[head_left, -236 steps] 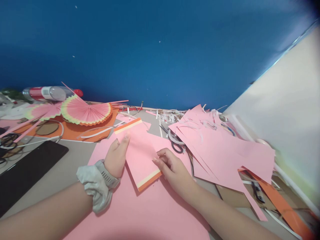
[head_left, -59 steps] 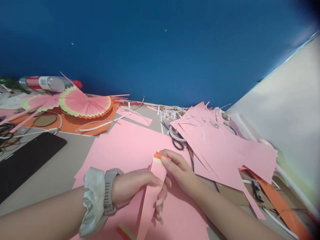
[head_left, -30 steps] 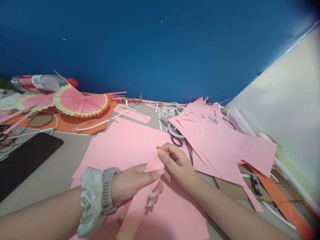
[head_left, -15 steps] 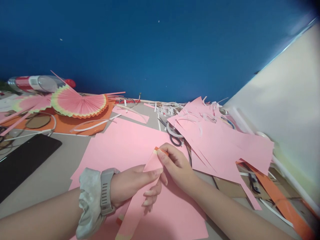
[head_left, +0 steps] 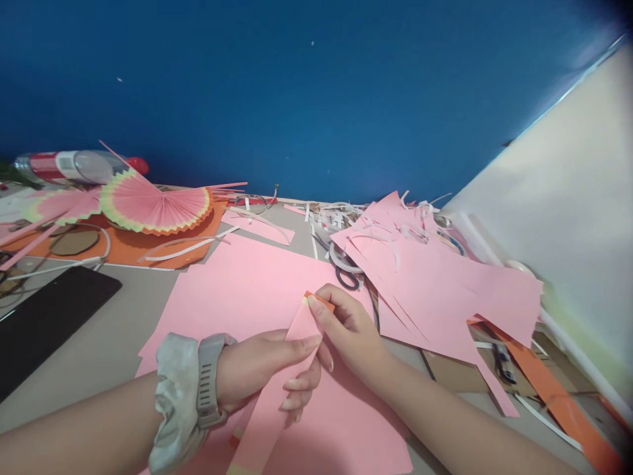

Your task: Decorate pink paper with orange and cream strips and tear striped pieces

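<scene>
A long folded pink paper strip (head_left: 271,412), with yellow and orange bands at its far end, slants across the middle of the view. My left hand (head_left: 271,369) is closed round it, the thumb flat on top and the fingers curled underneath. At the far end, the thumb and fingers of my right hand (head_left: 351,330) pinch the orange-edged tip. Beneath both hands lie large pink paper sheets (head_left: 247,277). Part of another pink piece with an orange edge shows under my left wrist; the rest of it is hidden.
Pleated pink paper fans (head_left: 158,204) rest on orange paper at the back left, near a plastic bottle (head_left: 84,166). A black phone (head_left: 59,316) lies at left. Cut pink sheets (head_left: 445,297), dark-handled scissors (head_left: 347,278) and a cutter knife (head_left: 504,363) are on the right.
Almost nothing differs. My right thumb has shifted slightly at the strip's tip, and more of the orange edge shows. Both hands keep their hold.
</scene>
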`<state>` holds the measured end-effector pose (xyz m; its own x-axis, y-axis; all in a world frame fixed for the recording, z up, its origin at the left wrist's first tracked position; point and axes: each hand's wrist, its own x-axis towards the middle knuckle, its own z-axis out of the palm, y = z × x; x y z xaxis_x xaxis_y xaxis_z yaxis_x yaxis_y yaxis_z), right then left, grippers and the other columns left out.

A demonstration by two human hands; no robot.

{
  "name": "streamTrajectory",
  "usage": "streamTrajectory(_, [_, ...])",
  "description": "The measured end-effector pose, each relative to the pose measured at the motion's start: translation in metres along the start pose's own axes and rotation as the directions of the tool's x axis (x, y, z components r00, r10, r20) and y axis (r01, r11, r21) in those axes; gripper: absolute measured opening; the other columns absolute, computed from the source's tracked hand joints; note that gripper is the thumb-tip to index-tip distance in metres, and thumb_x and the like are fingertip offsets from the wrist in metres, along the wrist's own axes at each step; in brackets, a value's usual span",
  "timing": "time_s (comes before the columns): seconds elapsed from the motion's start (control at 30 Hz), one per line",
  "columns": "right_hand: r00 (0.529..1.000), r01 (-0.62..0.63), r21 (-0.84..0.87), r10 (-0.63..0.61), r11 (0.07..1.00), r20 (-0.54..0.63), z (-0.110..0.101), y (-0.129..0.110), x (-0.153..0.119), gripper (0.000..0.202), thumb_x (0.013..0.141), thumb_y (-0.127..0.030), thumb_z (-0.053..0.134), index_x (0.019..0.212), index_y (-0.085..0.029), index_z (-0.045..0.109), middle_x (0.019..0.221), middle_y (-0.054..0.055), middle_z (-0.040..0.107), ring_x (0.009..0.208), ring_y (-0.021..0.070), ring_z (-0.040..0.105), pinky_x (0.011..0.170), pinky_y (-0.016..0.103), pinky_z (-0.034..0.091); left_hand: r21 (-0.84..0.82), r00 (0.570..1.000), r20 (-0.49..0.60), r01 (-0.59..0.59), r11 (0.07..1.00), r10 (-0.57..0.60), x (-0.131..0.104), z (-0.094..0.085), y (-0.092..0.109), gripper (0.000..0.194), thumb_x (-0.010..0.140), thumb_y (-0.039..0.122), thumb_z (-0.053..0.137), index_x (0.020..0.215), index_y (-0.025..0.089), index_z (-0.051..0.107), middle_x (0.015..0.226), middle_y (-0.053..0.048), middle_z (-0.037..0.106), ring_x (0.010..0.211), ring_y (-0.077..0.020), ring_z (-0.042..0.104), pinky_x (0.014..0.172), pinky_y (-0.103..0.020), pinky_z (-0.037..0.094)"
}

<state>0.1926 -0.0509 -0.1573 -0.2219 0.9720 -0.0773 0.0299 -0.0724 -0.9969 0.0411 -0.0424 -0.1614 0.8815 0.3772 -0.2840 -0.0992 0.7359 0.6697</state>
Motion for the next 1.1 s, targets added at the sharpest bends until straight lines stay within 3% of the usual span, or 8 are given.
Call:
streamTrajectory(0.17, [1.0,-0.012,0.094,0.011,0.996,0.006,-0.002,0.001,0.0,0.027,0.088,-0.038,0.047,0.07,-0.02,0.04,0.039,-0.012,0.032,0.03,0.0025,0.026,0.034,0.017,0.018,0.021,0.999,-0.038,0.028,0.999,-0.027,0.001,0.001,0.001,0.032,0.089,0.039,0.042,0.092,0.011,0.056,0.072,-0.007,0.061,0.062,-0.0165,0.06,0.062,-0.032,0.046])
streamTrajectory(0.23, [1.0,-0.008,0.083,0.008,0.996,0.0,-0.002,0.001,0.001,0.027,0.088,-0.038,0.047,0.07,-0.019,0.04,0.04,-0.012,0.032,0.03,0.0022,0.027,0.034,0.016,0.019,0.019,0.999,-0.031,0.028,0.999,-0.027,0.001,0.0,0.002,0.03,0.09,0.037,0.041,0.099,0.012,0.055,0.065,-0.003,0.058,0.055,-0.0134,0.055,0.06,-0.032,0.045])
streamTrajectory(0.33, [1.0,0.002,0.062,-0.002,0.998,0.005,-0.002,0.001,0.001,0.028,0.089,-0.038,0.045,0.07,-0.019,0.041,0.038,-0.011,0.034,0.029,0.0026,0.03,0.035,0.016,0.021,0.004,0.998,-0.008,0.059,0.998,-0.059,-0.001,-0.001,0.004,0.029,0.09,0.036,0.039,0.095,0.013,0.057,0.051,0.006,0.041,0.042,-0.0068,0.035,0.053,-0.025,0.037])
streamTrajectory(0.47, [1.0,0.008,0.051,-0.009,0.999,0.008,-0.002,0.002,0.001,0.028,0.089,-0.038,0.045,0.069,-0.019,0.04,0.036,-0.011,0.037,0.029,0.0039,0.035,0.035,0.017,0.023,-0.047,0.992,0.036,0.126,0.991,-0.125,-0.002,0.0,0.008,0.037,0.091,0.042,0.034,0.088,0.014,0.057,0.051,0.007,0.033,0.041,-0.0053,0.022,0.048,-0.021,0.026])
streamTrajectory(0.57, [1.0,0.01,0.053,-0.01,0.999,0.01,-0.003,0.001,0.0,0.027,0.089,-0.038,0.045,0.07,-0.02,0.041,0.037,-0.011,0.038,0.029,0.0043,0.036,0.036,0.018,0.026,-0.081,0.99,0.048,0.136,0.987,-0.132,-0.002,0.0,0.01,0.046,0.089,0.051,0.031,0.085,0.014,0.057,0.05,0.007,0.032,0.041,-0.0053,0.021,0.049,-0.021,0.024])
streamTrajectory(0.7, [1.0,0.01,0.05,-0.011,0.999,0.017,-0.004,-0.001,0.0,0.025,0.088,-0.037,0.048,0.072,-0.019,0.042,0.037,-0.012,0.039,0.03,0.0042,0.036,0.037,0.018,0.028,-0.069,0.996,0.035,0.083,0.994,-0.081,0.0,-0.001,0.007,0.061,0.086,0.06,0.021,0.078,0.012,0.057,0.049,0.002,0.044,0.044,-0.0102,0.037,0.051,-0.027,0.034])
streamTrajectory(0.87, [1.0,0.018,0.022,-0.018,1.0,0.017,-0.003,-0.003,0.001,0.025,0.087,-0.037,0.049,0.071,-0.019,0.042,0.036,-0.013,0.038,0.027,0.004,0.037,0.035,0.017,0.026,0.108,0.999,-0.008,-0.037,0.993,0.038,0.0,0.001,0.001,0.032,0.09,0.039,0.038,0.088,0.013,0.056,0.051,0.004,0.045,0.044,-0.0098,0.041,0.054,-0.029,0.041])
streamTrajectory(1.1, [0.999,0.021,0.043,-0.022,0.999,0.043,-0.003,0.001,0.0,0.023,0.089,-0.037,0.045,0.074,-0.02,0.043,0.035,-0.012,0.038,0.027,0.0048,0.035,0.035,0.018,0.027,0.096,0.999,0.017,-0.034,0.995,0.033,0.0,-0.001,-0.002,0.029,0.092,0.036,0.036,0.093,0.014,0.054,0.055,0.006,0.038,0.045,-0.0076,0.035,0.055,-0.028,0.04])
